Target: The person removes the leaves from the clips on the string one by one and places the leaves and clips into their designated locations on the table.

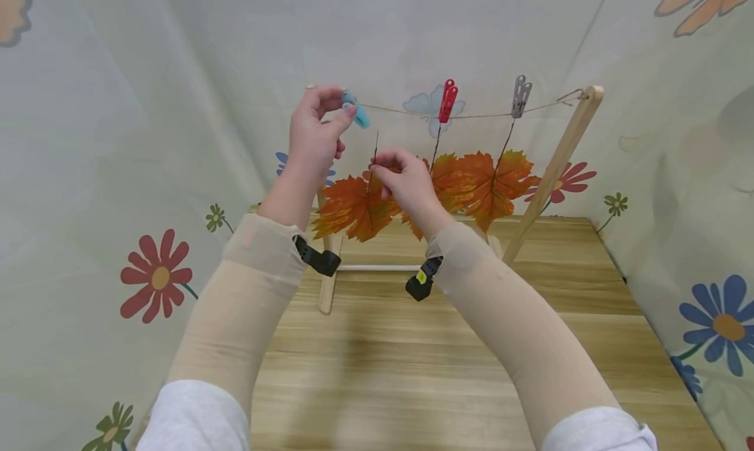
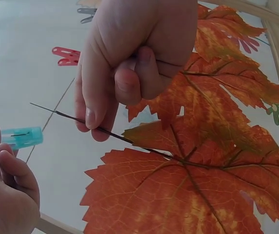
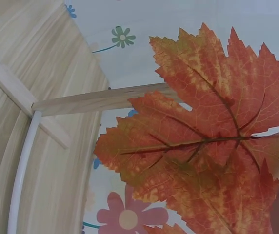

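Between its thumb and fingers, my left hand (image 1: 318, 127) pinches a light blue clothespin (image 1: 357, 110) at the string (image 1: 400, 111). Lower and to the right, my right hand (image 1: 405, 179) pinches the thin dark stem of an orange maple leaf (image 1: 359, 209). The stem's tip points up, just below and right of the blue clothespin. In the left wrist view the leaf (image 2: 188, 195) spreads below the right hand (image 2: 129, 63), while the clothespin (image 2: 22, 138) overlaps the string. Most of the leaf (image 3: 212, 131) shows in the right wrist view, with that hand at the right edge.
A red clothespin (image 1: 448, 101) and a grey clothespin (image 1: 521, 97) on the string each hold a leaf stem. The wooden frame's right post (image 1: 554, 173) slants up to the string's end. A white rod (image 1: 377, 268) runs low across the frame on the wooden table (image 1: 400, 366).
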Demonstrator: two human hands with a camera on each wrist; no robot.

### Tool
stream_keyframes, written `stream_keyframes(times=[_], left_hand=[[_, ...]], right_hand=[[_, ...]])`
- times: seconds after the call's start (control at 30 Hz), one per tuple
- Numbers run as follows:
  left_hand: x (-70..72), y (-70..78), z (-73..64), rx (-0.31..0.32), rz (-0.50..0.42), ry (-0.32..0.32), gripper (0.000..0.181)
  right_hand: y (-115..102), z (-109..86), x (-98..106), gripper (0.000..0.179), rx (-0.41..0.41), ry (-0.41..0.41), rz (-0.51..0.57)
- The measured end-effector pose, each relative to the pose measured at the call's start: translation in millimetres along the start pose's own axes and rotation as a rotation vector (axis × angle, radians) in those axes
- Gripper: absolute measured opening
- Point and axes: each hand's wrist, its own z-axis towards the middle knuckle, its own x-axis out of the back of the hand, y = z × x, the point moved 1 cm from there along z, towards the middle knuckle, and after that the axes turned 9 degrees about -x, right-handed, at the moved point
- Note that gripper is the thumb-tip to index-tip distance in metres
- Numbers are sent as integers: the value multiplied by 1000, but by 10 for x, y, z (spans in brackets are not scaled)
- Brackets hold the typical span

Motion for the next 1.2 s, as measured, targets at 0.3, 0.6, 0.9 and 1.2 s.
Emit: stream_keyframes(times=[0.3,0.6,0.9,1.2], left_hand=[[73,-99,-76,-3,4,6,35],[108,-152,-151,27,-22,18,35],[107,-256,-221,42,-42,17,35],[98,-398,-312,51,-55,-6,37]], right_hand=[[96,-48,-63,15,-20,-40,121],[177,-110,-86,22,-41,-44,155],[286,-169,-84,23,-72,-11,169],[447,-250,-92,17,-54,5,244]])
